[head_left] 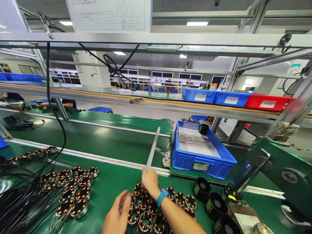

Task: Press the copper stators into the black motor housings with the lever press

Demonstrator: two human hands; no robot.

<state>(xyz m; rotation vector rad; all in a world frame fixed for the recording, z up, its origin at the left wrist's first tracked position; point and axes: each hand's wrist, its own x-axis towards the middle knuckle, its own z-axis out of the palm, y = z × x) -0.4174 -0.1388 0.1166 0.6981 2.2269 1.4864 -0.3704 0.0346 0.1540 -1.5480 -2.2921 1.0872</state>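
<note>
Head view shows the right hand (150,182) clenched on a clear rod (153,148) slanting up and away above the stator cluster (156,208), left hand (118,214) released, fingers spread beside that cluster.

Head cam, single view: forward and down over the green workbench, close to the hands.

Camera sits at head height and faces across the bench toward the factory hall. Lower centre of frame: left hand (118,214) and right hand (149,182), very near the lens, forearms entering from the bottom edge. Green bench mat (107,191) fills the lower half; blue bin (202,161) lies right of centre at mid distance. Aluminium frame rail (156,40) crosses the upper part of the frame, close overhead. Far hall with ceiling lights shows small in the upper middle. Wide lens: straight rails bow near the edges. No second view, so no overlap to record.
</note>
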